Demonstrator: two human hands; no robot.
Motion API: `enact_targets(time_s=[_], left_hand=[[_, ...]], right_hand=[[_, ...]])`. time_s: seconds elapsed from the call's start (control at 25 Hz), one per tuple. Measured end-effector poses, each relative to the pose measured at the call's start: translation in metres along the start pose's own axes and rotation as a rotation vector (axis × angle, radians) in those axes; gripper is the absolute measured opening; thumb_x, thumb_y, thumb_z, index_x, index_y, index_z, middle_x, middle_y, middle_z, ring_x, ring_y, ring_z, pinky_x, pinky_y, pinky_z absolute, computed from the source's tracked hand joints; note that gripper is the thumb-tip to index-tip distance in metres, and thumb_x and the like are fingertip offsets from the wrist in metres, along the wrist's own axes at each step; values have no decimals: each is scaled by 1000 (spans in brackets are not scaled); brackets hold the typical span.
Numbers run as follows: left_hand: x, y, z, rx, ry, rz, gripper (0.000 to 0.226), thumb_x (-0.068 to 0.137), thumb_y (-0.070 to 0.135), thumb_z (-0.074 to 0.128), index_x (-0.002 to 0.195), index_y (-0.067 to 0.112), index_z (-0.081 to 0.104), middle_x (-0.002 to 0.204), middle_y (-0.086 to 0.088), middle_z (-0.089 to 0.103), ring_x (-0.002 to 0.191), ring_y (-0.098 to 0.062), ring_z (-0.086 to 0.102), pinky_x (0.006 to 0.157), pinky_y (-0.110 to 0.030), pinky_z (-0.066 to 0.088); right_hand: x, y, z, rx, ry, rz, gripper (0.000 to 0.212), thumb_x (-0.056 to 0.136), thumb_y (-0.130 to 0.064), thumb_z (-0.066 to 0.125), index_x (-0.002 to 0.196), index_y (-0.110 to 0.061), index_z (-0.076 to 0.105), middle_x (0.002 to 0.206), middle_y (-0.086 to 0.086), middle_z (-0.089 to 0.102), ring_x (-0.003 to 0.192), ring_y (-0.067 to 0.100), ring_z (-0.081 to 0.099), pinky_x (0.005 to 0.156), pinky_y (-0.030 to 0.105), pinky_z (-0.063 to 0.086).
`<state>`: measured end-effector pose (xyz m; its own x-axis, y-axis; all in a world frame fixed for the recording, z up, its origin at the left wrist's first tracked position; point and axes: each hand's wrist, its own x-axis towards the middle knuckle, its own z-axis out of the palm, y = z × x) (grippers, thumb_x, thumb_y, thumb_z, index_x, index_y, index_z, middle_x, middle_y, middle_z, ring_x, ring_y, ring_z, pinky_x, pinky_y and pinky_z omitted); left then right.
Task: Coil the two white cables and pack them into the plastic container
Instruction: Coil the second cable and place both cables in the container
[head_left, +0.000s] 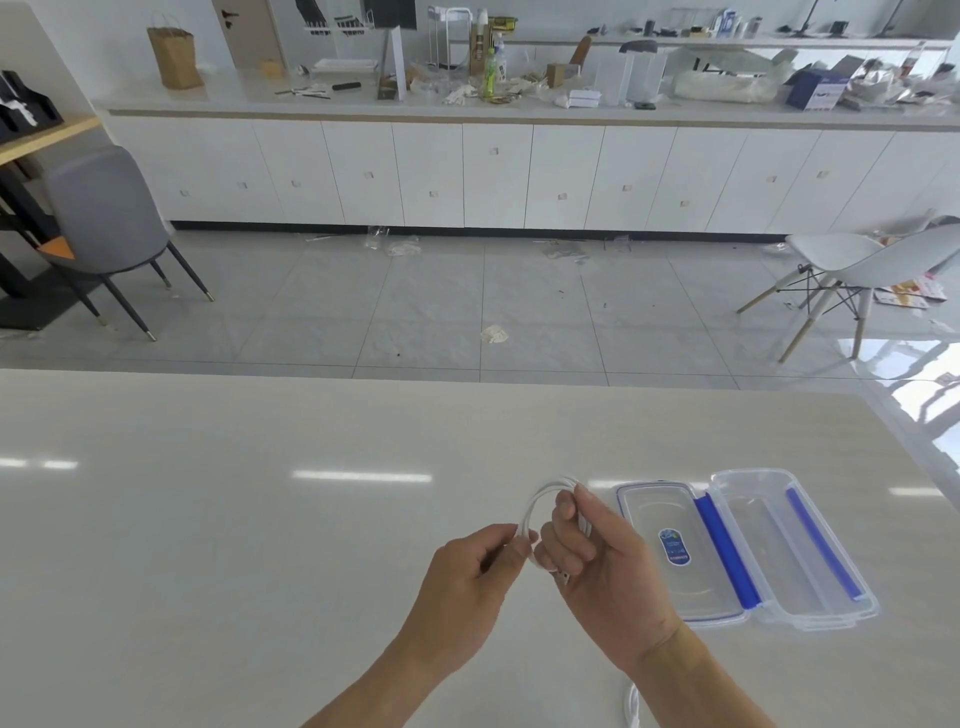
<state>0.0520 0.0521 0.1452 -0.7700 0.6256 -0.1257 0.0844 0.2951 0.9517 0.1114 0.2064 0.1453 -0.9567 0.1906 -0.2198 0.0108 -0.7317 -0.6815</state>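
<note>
Head camera looks down on your two hands working above the pale table (208, 519), with the plastic container (795, 551) as the landmark. It lies open on the table, its clear lid (670, 551) folded out flat on the side nearer your hands, a blue label on the lid and blue strips along the long edges. The tray itself holds nothing that you can see.

Your right hand (597, 566) is just beside the lid, on the side away from the tray. Its fingers are curled round a white cable (540, 493) gathered into a small loop, which arches up out of your grip. A plug end pokes out below the fingers. Your left hand (467, 582) sits on the far side of the right hand from the container, thumb and fingertips pinching the loop's lower part where the two hands nearly meet. The coil is held in the air, beside the container and not in it.

A second white cable (634, 706) shows only as a short length at the bottom edge, under your right wrist and nearer you than the container; whether it is coiled cannot be told.

Beyond the container, across the tiled floor, stands a white chair (841, 260).
</note>
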Motion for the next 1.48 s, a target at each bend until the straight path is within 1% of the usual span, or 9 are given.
enact_targets(time_s=[0.2, 0.48, 0.56, 0.72, 0.8, 1.0, 1.16, 1.28, 1.48], left_hand=[[-2, 4, -1, -26, -131, -36, 51, 105, 20, 45, 59, 38, 56, 51, 15, 47, 49, -11, 38, 54, -16, 41], [2, 0, -2, 86, -162, -74, 52, 105, 28, 44, 55, 41, 54, 46, 17, 48, 45, -9, 40, 53, -20, 41], [3, -3, -3, 99, -167, -82, 48, 104, 29, 46, 60, 43, 58, 49, 18, 51, 47, -11, 41, 53, -24, 42], [2, -6, -6, 52, -180, -63, 14, 99, 31, 55, 99, 37, 68, 65, 13, 66, 49, -11, 48, 54, -22, 46], [1, -5, -7, 102, -205, -40, 11, 98, 35, 56, 96, 31, 66, 67, 12, 67, 49, -8, 51, 55, -20, 47], [-3, -2, -7, 425, -217, 110, 27, 101, 34, 43, 75, 28, 42, 66, 7, 46, 59, -11, 41, 60, -29, 38], [-10, -8, -9, 790, -56, 275, 21, 98, 41, 42, 107, 31, 58, 88, 8, 63, 74, -13, 58, 70, -30, 51], [-13, -5, -7, 607, 103, 338, 17, 93, 36, 56, 105, 34, 67, 86, 14, 68, 77, -4, 62, 66, -20, 53], [-3, -7, -12, -25, 91, -18, 20, 86, 14, 72, 89, 34, 73, 86, 13, 73, 75, -4, 66, 67, -17, 53]], right_hand=[[-1, -4, 0, 196, 14, 64, 27, 94, -29, 56, 72, -12, 59, 53, -6, 23, 43, 12, 32, 52, 25, 40], [-2, -6, 0, 252, -17, 131, 28, 96, -29, 53, 74, -12, 57, 54, -6, 19, 48, 15, 19, 52, 25, 39], [-3, -6, -1, 265, -34, 154, 29, 97, -29, 52, 75, -12, 58, 54, -6, 19, 48, 15, 19, 51, 25, 36], [-1, -4, -3, 252, -47, 148, 29, 98, -30, 52, 76, -12, 59, 54, -6, 20, 49, 15, 20, 53, 25, 34], [1, -2, -2, 226, -28, 118, 28, 97, -30, 53, 76, -12, 59, 54, -6, 20, 49, 15, 20, 53, 25, 37], [3, 2, -3, 130, 46, 28, 31, 99, -33, 49, 77, -13, 58, 57, -6, 25, 48, 14, 29, 54, 26, 41], [4, 1, -3, 24, 90, -32, 32, 99, -35, 48, 77, -14, 58, 58, -5, 29, 51, 14, 33, 58, 27, 39], [5, -1, -4, 92, 105, -6, 32, 98, -34, 49, 74, -14, 60, 56, -5, 30, 48, 14, 34, 56, 27, 40], [5, -8, -6, 316, -3, 110, 33, 99, -31, 46, 75, -13, 60, 55, -6, 20, 48, 13, 22, 51, 25, 40]])
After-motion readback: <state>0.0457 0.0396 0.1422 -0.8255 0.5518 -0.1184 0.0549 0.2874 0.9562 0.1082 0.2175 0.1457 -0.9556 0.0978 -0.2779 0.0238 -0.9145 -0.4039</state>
